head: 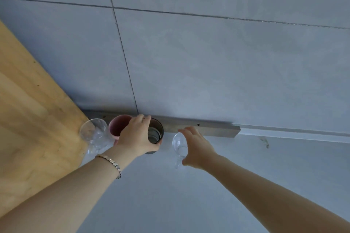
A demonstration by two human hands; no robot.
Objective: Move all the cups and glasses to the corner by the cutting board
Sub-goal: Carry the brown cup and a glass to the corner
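A wooden cutting board (32, 119) leans at the left against the tiled wall. Beside its lower corner stands a clear glass (94, 134), then a pink cup (118, 126). My left hand (135, 136) is wrapped around a dark metal cup (156, 132) that stands just right of the pink one, close to the wall. My right hand (195, 147) grips a small clear glass (179, 146) from its right side, a short way right of the dark cup. The small glass is low over the counter; I cannot tell whether it touches it.
A grey strip (208, 128) runs along the foot of the tiled wall (208, 62) behind the cups. The pale grey counter (170, 195) spreads out below my arms. A bracelet (111, 162) sits on my left wrist.
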